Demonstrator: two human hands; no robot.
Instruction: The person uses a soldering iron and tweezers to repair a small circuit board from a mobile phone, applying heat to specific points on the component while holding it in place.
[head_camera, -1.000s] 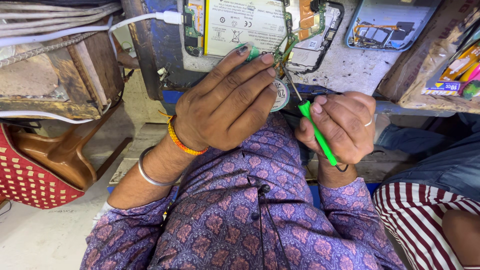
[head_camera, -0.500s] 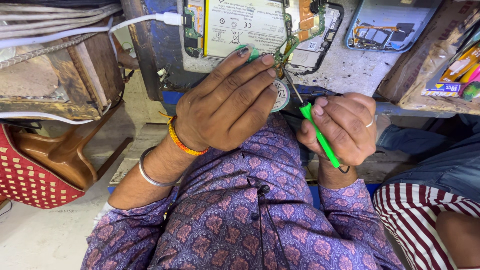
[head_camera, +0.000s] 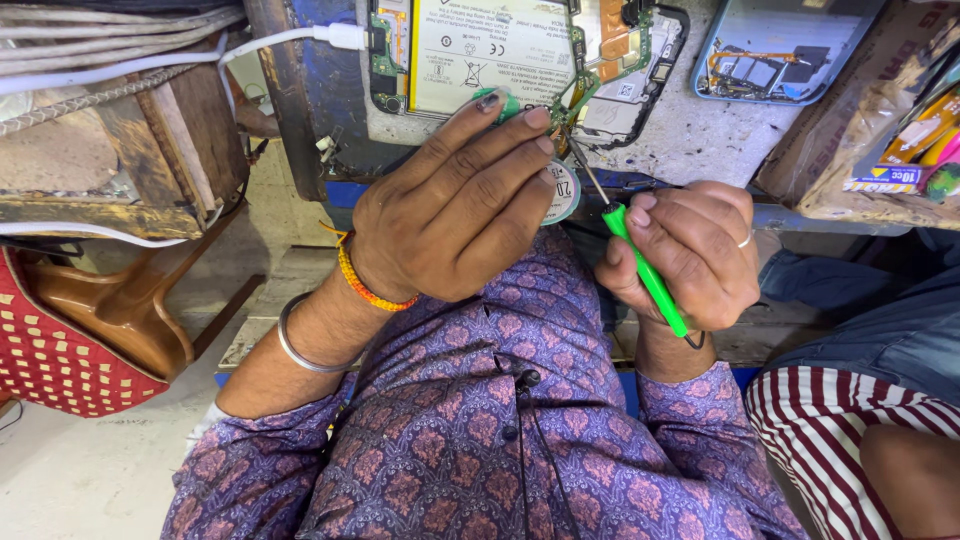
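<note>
An opened phone (head_camera: 480, 45) with a white-labelled battery and a bare green circuit board lies on the worn bench top. My left hand (head_camera: 450, 210), with a metal bangle and an orange thread band at the wrist, rests its fingertips on the phone's near edge. It pinches a small green-tipped piece (head_camera: 505, 100) and covers a round labelled reel (head_camera: 563, 190). My right hand (head_camera: 700, 250), with a ring on one finger, is shut on a green-handled screwdriver (head_camera: 645, 270). The thin metal shaft points at the circuit board beside my left fingertips.
A second opened phone (head_camera: 780, 50) lies at the back right. A cardboard box (head_camera: 850, 160) with coloured packets stands to the right. A wooden crate (head_camera: 130, 150) and a white cable (head_camera: 280, 40) are to the left, above a red patterned bag (head_camera: 50, 350). Another person in striped cloth (head_camera: 850, 430) sits at the right.
My right hand has shifted the screwdriver very slightly. My left hand stays in place on the phone's edge.
</note>
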